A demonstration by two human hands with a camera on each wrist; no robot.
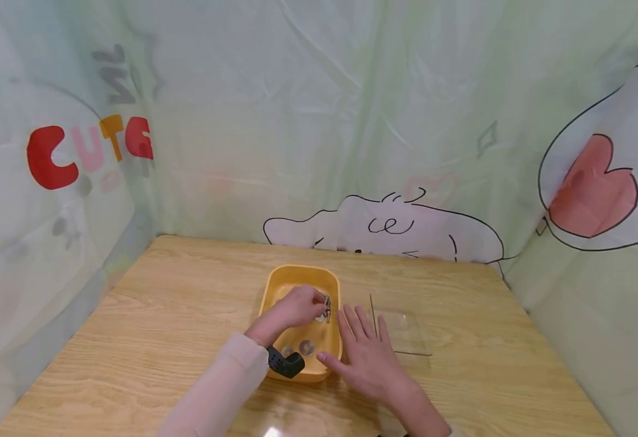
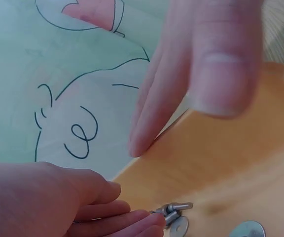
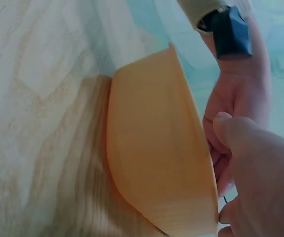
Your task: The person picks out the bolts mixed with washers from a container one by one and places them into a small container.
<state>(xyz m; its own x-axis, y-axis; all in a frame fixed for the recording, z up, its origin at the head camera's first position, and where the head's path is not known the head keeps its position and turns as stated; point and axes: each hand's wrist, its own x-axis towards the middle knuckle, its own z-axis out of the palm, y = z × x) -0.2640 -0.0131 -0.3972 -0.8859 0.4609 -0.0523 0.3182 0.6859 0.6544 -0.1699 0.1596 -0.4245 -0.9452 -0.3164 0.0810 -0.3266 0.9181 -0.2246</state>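
Observation:
My left hand [image 1: 298, 305] reaches into a yellow plastic tray [image 1: 300, 271]. Its fingers are loosely bent, with the fingertips at a small cluster of metal bolts or pins [image 1: 327, 306]. In the left wrist view these metal pieces [image 2: 174, 212] lie against or just beyond the fingertips, together with a flat washer [image 2: 179, 227]. Flat on the right side of the tray, my right hand [image 1: 366, 355] spreads its fingers, the thumb over the near rim. The right wrist view shows the tray's outer wall [image 3: 157, 143] beside the right thumb [image 3: 235, 133].
More washers [image 1: 306, 347] lie on the tray floor nearer me. A clear, thin-edged plastic piece [image 1: 411, 353] lies right of the tray on the wooden table [image 1: 198, 315]. A black wrist camera [image 1: 286, 363] hangs over the tray's near left corner. Printed cloth walls surround the table.

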